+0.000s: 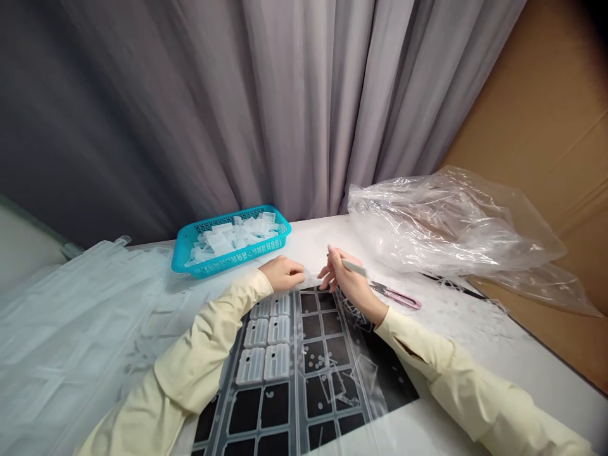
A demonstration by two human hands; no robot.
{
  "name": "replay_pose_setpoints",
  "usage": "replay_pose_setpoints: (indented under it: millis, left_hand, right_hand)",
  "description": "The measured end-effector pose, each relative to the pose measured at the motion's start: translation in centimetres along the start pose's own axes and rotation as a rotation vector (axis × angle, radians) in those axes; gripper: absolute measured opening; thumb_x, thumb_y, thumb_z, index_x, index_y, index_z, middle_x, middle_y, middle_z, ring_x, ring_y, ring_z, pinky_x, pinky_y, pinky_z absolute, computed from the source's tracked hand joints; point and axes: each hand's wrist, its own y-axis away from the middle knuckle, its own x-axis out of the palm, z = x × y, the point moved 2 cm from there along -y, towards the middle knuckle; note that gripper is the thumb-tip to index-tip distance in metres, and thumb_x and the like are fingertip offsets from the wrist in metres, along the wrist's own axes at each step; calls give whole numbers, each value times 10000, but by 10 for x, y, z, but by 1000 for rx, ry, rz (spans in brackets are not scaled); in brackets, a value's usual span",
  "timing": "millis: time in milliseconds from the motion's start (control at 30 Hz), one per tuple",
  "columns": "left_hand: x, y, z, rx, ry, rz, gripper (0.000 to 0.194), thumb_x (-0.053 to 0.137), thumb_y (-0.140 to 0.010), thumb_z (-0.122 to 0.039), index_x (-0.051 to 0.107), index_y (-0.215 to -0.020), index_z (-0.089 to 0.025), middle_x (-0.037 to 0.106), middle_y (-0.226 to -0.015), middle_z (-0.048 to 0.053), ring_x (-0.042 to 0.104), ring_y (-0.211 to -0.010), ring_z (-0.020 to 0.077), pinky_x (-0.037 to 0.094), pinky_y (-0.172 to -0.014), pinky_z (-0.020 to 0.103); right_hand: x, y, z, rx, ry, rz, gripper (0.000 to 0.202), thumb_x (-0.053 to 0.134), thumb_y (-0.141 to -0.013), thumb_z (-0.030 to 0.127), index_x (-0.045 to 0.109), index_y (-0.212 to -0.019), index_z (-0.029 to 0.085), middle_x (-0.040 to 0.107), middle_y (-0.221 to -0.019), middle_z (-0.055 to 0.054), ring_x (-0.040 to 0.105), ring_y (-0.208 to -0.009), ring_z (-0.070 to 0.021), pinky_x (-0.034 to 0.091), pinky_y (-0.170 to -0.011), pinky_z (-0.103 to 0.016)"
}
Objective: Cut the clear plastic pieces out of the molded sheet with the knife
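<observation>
My left hand [282, 273] is closed, its fingers bent around the end of a clear plastic piece [311, 278] above the far end of a divided frame. In my right hand [350, 285] is a slim tool with a grey-green handle [354, 268], gripped like a pen; its working tip is too small to make out. The translucent plastic frame [297, 380] lies on a black mat [384, 373] below both hands. Several small clear boxes [257, 332] sit in its left compartments. Clear scraps and small round bits lie over its right side.
A turquoise basket [242, 254] full of clear plastic pieces stands at the back. Pink-handled thread snips [401, 297] lie right of my right hand. A crumpled clear bag [441, 225] fills the back right. Stacked translucent plastic sheets [71, 316] cover the left side.
</observation>
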Motion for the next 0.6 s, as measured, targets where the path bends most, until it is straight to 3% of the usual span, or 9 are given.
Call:
replay_pose_setpoints:
  millis: [100, 233, 333, 433, 600]
  left_hand:
    - [5, 2, -4, -7, -37, -2, 224, 513, -878, -336, 582, -907, -125, 598, -870, 28, 576, -759, 131, 494, -702, 312]
    - [3, 4, 4, -13, -45, 26, 229, 527, -868, -344, 583, -914, -126, 597, -873, 28, 578, -758, 134, 498, -693, 309]
    - [-7, 5, 17, 10, 3, 18, 258, 525, -873, -331, 558, -1025, -126, 585, -998, 56, 582, -860, 163, 501, -753, 354]
    - [-11, 5, 28, 60, 102, -14, 283, 525, -874, -313, 534, -1094, -135, 555, -1103, 78, 559, -969, 194, 481, -826, 405]
    - [4, 0, 32, 121, 306, -5, 282, 526, -874, -307, 538, -1098, -135, 560, -1106, 76, 570, -950, 189, 497, -798, 383]
  right_hand:
    - [13, -10, -4, 3, 64, 71, 341, 470, -814, 504, 387, -663, 210, 580, -582, 14, 580, -460, -121, 404, -397, -198]
    - [26, -26, -11, 29, 169, 90, 312, 636, -680, 318, 344, -633, 219, 482, -473, 73, 516, -378, -115, 342, -381, -202]
    - [29, -31, -13, 19, 216, 107, 316, 638, -617, 226, 324, -652, 223, 517, -517, 75, 496, -390, -107, 351, -415, -211]
    - [30, -29, -13, -41, 240, 96, 318, 604, -600, 194, 307, -706, 226, 588, -688, 38, 535, -497, -115, 381, -483, -226]
    - [35, -16, -8, -148, 258, 118, 270, 508, -623, 179, 278, -753, 233, 563, -704, 39, 528, -562, -125, 397, -545, -246]
